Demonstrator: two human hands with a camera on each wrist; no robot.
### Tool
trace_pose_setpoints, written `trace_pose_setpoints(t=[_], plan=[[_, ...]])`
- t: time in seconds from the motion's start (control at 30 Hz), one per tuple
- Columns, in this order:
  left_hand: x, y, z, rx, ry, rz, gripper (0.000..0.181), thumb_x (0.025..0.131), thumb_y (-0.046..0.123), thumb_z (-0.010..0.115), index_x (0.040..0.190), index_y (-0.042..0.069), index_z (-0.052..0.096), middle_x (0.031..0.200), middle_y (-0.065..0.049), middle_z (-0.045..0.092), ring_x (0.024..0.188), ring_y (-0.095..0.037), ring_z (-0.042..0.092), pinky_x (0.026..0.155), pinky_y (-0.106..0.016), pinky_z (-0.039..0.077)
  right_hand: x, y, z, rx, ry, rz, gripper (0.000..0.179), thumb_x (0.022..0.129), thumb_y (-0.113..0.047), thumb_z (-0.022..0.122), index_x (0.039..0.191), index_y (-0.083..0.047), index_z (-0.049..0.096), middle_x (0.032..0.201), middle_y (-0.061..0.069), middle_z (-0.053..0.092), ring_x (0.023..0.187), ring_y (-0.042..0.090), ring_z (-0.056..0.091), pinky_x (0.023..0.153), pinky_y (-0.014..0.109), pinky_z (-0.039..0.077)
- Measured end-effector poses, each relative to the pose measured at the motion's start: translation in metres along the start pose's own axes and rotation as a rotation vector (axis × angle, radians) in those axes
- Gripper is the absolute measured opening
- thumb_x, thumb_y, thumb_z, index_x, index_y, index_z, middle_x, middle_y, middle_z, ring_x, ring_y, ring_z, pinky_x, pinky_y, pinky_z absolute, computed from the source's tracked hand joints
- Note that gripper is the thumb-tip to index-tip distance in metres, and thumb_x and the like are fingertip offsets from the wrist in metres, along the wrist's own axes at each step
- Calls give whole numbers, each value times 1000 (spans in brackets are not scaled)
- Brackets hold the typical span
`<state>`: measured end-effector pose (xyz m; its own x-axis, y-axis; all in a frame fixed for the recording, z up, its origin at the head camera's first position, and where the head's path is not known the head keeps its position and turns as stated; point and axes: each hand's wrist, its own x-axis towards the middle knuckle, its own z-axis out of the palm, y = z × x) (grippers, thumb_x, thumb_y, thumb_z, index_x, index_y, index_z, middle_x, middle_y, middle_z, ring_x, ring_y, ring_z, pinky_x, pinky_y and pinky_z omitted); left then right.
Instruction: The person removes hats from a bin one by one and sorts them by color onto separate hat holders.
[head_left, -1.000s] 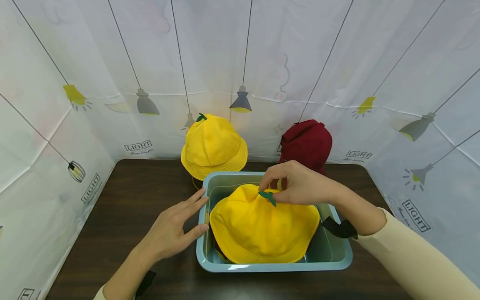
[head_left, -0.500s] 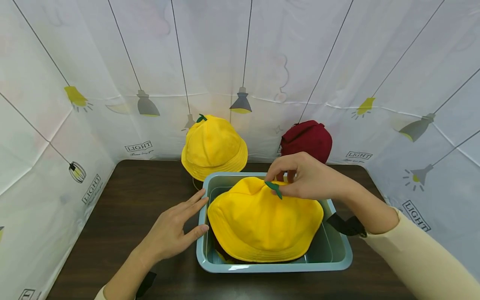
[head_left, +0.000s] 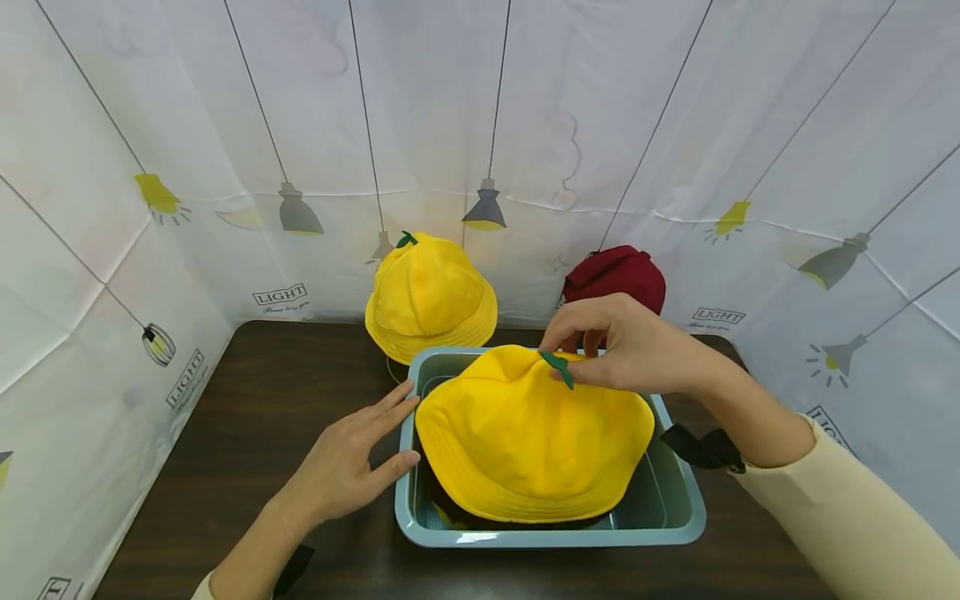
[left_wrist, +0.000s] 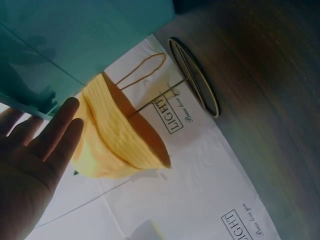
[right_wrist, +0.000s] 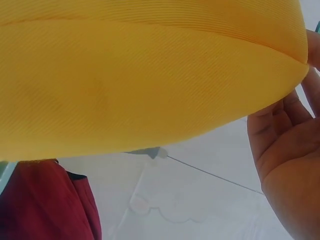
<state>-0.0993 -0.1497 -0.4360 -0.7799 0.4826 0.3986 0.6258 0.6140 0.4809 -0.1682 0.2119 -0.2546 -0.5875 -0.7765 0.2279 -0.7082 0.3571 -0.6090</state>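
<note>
A yellow bucket hat (head_left: 525,442) with a green leaf tab (head_left: 558,369) on its crown is over the light blue plastic basin (head_left: 555,538). My right hand (head_left: 630,346) pinches the hat's top beside the tab. In the right wrist view the yellow cloth (right_wrist: 150,85) fills the upper part, and the fingers (right_wrist: 267,132) reach its edge. My left hand (head_left: 348,458) rests with straight fingers against the basin's left rim. The left wrist view shows those fingers (left_wrist: 55,127) by the basin wall (left_wrist: 90,40). Something dark and yellow lies under the hat, mostly hidden.
Behind the basin a second yellow hat (head_left: 427,292) sits on a wire stand (left_wrist: 195,77). A dark red cap (head_left: 618,277) stands at the back right, partly hidden by my right hand. The dark wood table (head_left: 247,408) meets a printed curtain (head_left: 420,108).
My right hand has moved up and a little right, lifting the yellow hat's crown, with the brim coming off the basin's bottom. The left hand stays at the rim.
</note>
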Motion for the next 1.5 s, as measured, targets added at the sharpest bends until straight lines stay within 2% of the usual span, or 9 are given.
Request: trace_pose_setpoints(t=[0.2, 0.53, 0.7, 1.07, 1.5], plan=[[-1, 0, 1, 0, 2, -8, 66, 101, 42, 68, 158, 17, 49, 167, 2, 38, 140, -26, 54, 107, -55, 51, 2, -2, -8, -2, 36, -47, 34, 83, 9, 80, 100, -21, 77, 93, -6, 71, 70, 13, 57, 57, 28, 53], [0, 0, 1, -2, 5, -3, 64, 101, 41, 68, 155, 10, 52, 167, 1, 38, 139, -28, 56, 105, -56, 52, 3, -10, -20, -27, 84, -85, 33, 84, 7, 82, 102, -20, 77, 94, -12, 71, 73, 11, 58, 58, 27, 54], [0, 0, 2, -5, 3, -2, 64, 102, 41, 67, 156, 11, 51, 167, 2, 36, 139, -28, 56, 104, -57, 52, 7, -14, -28, -60, 101, -116, 34, 82, 9, 83, 104, -18, 79, 93, -11, 71, 74, 11, 57, 58, 25, 53], [-1, -1, 2, -11, -2, -3, 67, 102, 41, 67, 159, 15, 46, 168, 1, 34, 141, -28, 53, 107, -57, 50, 23, -26, -40, -124, 161, -102, 28, 83, 7, 83, 103, -13, 80, 94, -10, 72, 73, 11, 57, 63, 22, 54], [-1, -1, 1, -10, 14, 9, 65, 102, 40, 67, 157, 11, 49, 165, -6, 39, 139, -33, 55, 105, -56, 51, 50, -41, -50, -170, 203, -90, 21, 86, 2, 84, 101, -12, 80, 91, -10, 73, 78, 11, 61, 66, 20, 56]])
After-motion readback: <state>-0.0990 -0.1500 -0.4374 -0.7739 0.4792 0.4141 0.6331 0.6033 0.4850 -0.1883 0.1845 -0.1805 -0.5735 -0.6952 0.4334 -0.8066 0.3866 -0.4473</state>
